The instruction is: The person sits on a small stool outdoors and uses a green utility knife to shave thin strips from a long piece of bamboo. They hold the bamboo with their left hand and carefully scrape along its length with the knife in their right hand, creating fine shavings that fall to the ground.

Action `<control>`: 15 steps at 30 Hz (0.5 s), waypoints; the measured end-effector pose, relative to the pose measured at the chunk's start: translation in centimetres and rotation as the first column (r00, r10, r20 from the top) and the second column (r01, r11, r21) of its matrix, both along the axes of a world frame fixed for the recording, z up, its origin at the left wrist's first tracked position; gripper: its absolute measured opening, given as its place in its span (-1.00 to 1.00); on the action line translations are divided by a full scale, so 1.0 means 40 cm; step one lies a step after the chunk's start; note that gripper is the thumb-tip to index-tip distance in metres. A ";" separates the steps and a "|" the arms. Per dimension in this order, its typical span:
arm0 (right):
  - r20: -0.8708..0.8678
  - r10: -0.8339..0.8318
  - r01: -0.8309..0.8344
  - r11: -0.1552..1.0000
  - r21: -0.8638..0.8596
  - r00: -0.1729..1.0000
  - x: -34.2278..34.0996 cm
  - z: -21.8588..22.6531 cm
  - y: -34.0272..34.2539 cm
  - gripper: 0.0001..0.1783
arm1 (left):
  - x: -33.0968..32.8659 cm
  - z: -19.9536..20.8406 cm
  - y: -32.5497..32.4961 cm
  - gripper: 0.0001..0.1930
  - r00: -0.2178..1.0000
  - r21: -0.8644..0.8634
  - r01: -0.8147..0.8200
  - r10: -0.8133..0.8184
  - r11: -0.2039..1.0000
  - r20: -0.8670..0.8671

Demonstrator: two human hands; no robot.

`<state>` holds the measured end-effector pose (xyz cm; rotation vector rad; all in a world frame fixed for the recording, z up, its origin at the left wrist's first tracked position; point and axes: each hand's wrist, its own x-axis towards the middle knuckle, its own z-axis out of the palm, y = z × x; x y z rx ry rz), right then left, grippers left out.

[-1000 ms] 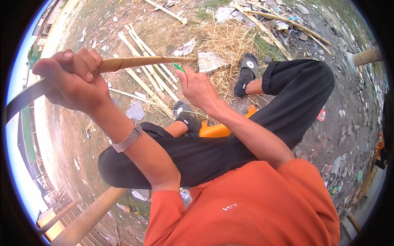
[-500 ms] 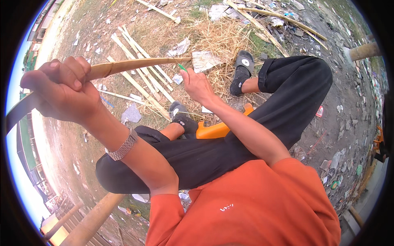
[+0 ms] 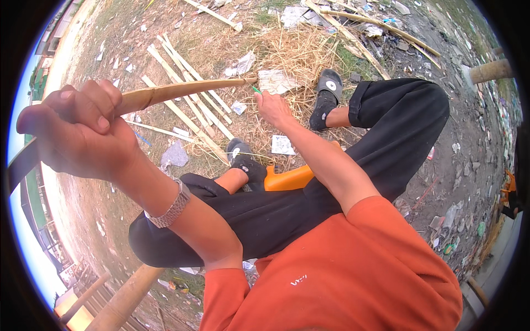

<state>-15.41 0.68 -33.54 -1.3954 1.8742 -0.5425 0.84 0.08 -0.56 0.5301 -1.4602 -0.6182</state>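
My left hand [image 3: 88, 129], with a metal watch [image 3: 171, 207] on its wrist, is wrapped round a long, slightly curved bamboo strip [image 3: 182, 90]. The strip runs from beyond the hand at the left edge to a tip near the middle of the view. Just below that tip is my right hand [image 3: 274, 110], its fingers closed in a pinch. A thin green object [image 3: 255, 89] sticks out from those fingers toward the strip's end. Most of it is hidden in the grip, so its kind does not show. Whether it touches the bamboo, I cannot tell.
Several split bamboo strips [image 3: 193, 91] lie on the ground ahead, beside dry straw [image 3: 298, 55] and paper scraps. An orange plastic piece [image 3: 287, 178] shows between my black-trousered legs. More bamboo poles [image 3: 353, 38] lie at the far right. A thick pole [image 3: 124, 298] is at lower left.
My right hand has moved a little to the right with the green object, toward the tip of the bamboo strip. My left hand has shifted slightly left and nearer, still gripping the strip.
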 end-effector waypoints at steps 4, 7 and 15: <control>-0.068 0.017 -0.018 1.000 -0.024 0.998 0.007 -0.011 -0.021 -0.44 | 0.003 0.005 -0.009 -0.61 0.999 -0.003 0.007 -0.006 1.000 0.040; -0.292 0.179 -0.137 0.978 0.159 0.940 -0.034 0.006 -0.070 -0.53 | -0.002 0.002 -0.012 -0.62 1.000 -0.023 -0.023 0.023 0.999 0.018; -0.296 -0.012 0.008 1.000 -0.016 0.955 -0.206 -0.032 -0.011 -0.46 | 0.019 0.010 -0.022 -0.56 0.985 0.013 -0.154 0.155 0.988 -0.077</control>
